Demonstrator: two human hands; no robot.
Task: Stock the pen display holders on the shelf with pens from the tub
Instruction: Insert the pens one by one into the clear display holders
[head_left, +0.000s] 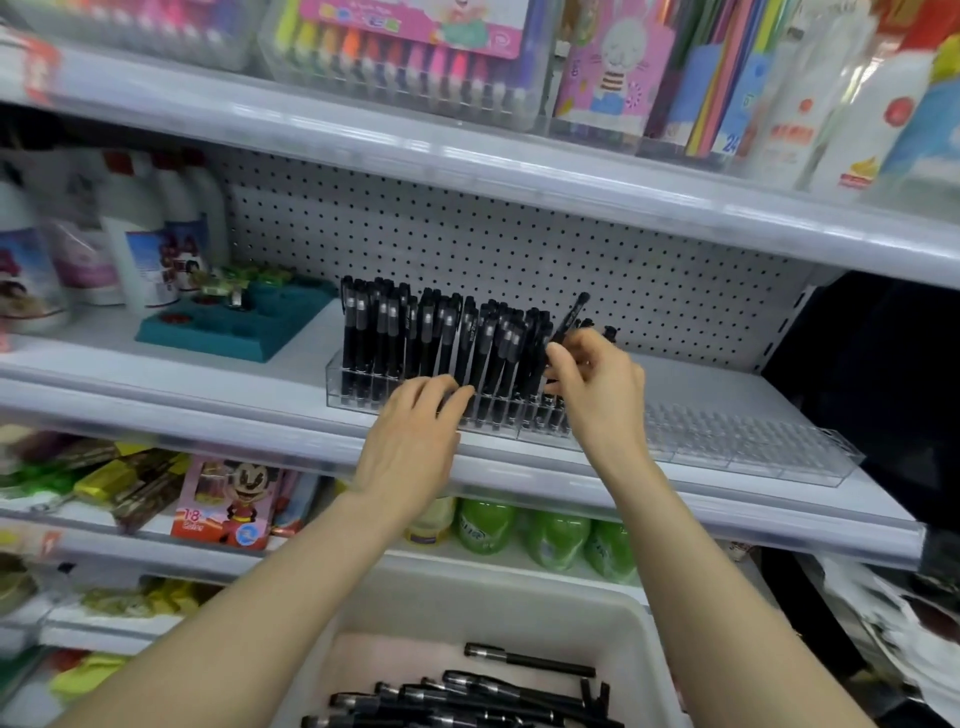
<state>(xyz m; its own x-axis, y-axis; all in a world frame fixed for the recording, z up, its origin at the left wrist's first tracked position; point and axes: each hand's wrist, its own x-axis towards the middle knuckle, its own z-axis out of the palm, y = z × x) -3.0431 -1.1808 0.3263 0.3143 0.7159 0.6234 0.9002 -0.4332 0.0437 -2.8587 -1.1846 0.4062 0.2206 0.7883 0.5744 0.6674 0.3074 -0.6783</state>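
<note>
Middle shelf (208, 405), near the front edge: clear filled holder (336, 385), packed with standing pens (395, 332), black, caps up.

Left hand (415, 436): fingers extended and relaxed, laid against the holder's front row, covering several slots.

Right hand (605, 400): thumb and fingers pinch one pen (574, 314), tilted with its cap up and to the right, at the filled holder's right end. Its lower half is hidden behind the hand.

Toward the shelf's right edge: empty holder (753, 447), transparent, slots faint.

Below: white tub (519, 597), cut off at the bottom, with loose pens (467, 696) lying inside.
</note>
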